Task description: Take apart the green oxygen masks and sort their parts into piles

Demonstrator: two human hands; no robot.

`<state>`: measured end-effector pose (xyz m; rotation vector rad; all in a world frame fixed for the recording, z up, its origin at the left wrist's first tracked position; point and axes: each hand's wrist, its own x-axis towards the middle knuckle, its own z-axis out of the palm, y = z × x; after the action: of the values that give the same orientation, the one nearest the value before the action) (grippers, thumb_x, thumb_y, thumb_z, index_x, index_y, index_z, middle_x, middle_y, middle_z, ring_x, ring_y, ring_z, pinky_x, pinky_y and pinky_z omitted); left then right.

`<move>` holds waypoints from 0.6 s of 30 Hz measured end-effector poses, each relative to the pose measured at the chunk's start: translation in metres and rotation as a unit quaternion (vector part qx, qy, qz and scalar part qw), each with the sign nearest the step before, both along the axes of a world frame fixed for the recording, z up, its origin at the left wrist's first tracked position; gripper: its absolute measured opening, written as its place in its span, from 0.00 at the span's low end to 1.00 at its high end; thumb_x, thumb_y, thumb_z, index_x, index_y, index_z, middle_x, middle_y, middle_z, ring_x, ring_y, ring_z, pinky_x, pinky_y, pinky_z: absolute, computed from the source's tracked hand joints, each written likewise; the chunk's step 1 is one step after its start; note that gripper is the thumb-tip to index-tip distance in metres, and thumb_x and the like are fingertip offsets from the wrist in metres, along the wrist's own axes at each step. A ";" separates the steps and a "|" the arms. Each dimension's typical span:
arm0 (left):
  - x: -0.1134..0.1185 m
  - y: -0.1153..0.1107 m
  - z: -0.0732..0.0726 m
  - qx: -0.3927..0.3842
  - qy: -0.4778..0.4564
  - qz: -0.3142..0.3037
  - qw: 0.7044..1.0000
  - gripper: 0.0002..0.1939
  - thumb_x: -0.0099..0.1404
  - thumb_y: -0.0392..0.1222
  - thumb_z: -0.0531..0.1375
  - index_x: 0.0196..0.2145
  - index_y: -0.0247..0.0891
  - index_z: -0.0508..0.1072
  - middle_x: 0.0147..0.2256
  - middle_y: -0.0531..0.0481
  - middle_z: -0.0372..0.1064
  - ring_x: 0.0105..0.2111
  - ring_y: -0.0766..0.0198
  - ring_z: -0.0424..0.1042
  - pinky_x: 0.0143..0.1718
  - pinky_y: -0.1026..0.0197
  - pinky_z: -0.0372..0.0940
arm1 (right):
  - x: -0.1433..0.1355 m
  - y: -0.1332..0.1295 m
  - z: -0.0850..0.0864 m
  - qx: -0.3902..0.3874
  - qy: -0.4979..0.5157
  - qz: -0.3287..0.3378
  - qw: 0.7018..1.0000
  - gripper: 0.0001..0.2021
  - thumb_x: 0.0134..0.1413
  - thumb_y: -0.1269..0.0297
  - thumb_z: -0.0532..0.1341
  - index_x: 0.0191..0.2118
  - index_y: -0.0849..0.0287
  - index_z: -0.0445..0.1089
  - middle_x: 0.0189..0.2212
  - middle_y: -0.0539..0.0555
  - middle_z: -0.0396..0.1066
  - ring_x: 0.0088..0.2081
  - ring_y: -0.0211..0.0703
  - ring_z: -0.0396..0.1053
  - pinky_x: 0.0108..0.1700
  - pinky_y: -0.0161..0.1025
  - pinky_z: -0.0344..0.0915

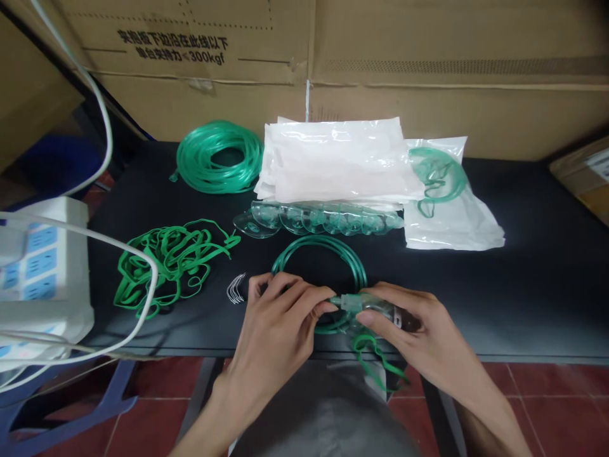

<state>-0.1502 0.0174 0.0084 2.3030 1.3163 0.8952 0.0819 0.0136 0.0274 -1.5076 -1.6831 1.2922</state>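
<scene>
Near the table's front edge, my left hand pinches the end of a coiled green tube. The tube end meets the pale connector of a clear oxygen mask. My right hand is closed around the mask, with thumb and fingers on opposite sides of it. Whether the tube is pushed fully onto the connector cannot be told. A green elastic strap hangs from the mask over the table edge. The rest of the coil lies on the table behind my hands, partly covered by the left one.
Stacked clear masks lie behind the coil, before white packets. A bagged mask is at right. A larger green tubing coil, green straps and thin white strips are at left, beside a power strip with cables.
</scene>
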 end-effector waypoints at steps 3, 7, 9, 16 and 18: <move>0.002 0.000 0.001 -0.002 -0.017 -0.009 1.000 0.11 0.75 0.27 0.60 0.47 0.43 0.74 0.36 0.55 0.78 0.41 0.59 0.72 0.51 0.50 0.55 | 0.000 0.000 0.000 -0.008 0.006 -0.002 1.000 0.11 0.66 0.51 0.68 0.38 0.54 0.78 0.33 0.49 0.70 0.33 0.41 0.63 0.32 0.38 0.57; 0.004 0.002 -0.003 -0.023 -0.061 -0.026 0.998 0.10 0.76 0.27 0.57 0.45 0.40 0.73 0.34 0.55 0.74 0.35 0.63 0.69 0.49 0.54 0.59 | -0.001 -0.001 -0.002 -0.009 0.019 -0.007 1.000 0.12 0.66 0.51 0.68 0.38 0.54 0.78 0.35 0.49 0.71 0.34 0.41 0.63 0.33 0.38 0.58; 0.005 0.003 -0.006 -0.031 -0.073 -0.028 0.996 0.10 0.77 0.27 0.56 0.45 0.40 0.73 0.34 0.55 0.72 0.33 0.64 0.68 0.46 0.56 0.60 | -0.001 -0.002 -0.003 -0.003 0.024 -0.011 1.000 0.11 0.66 0.52 0.69 0.40 0.53 0.78 0.33 0.48 0.69 0.33 0.40 0.62 0.33 0.38 0.57; 0.006 0.004 -0.008 -0.033 -0.055 -0.029 0.998 0.10 0.76 0.27 0.54 0.43 0.39 0.71 0.33 0.54 0.69 0.33 0.62 0.66 0.44 0.57 0.59 | -0.002 -0.001 -0.014 0.033 0.061 0.001 0.998 0.08 0.68 0.55 0.69 0.44 0.51 0.79 0.36 0.48 0.70 0.36 0.38 0.67 0.37 0.35 0.61; 0.006 0.004 -0.009 -0.036 -0.046 -0.038 0.998 0.11 0.74 0.25 0.53 0.42 0.40 0.70 0.34 0.54 0.69 0.34 0.62 0.66 0.44 0.57 0.60 | -0.001 -0.001 -0.017 0.045 0.058 0.000 0.997 0.07 0.67 0.56 0.69 0.46 0.51 0.79 0.37 0.47 0.71 0.37 0.37 0.68 0.38 0.34 0.62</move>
<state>-0.1446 0.0216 -0.0004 2.2130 1.1954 0.9029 0.0806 0.0123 0.0104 -1.3547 -1.6439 1.2619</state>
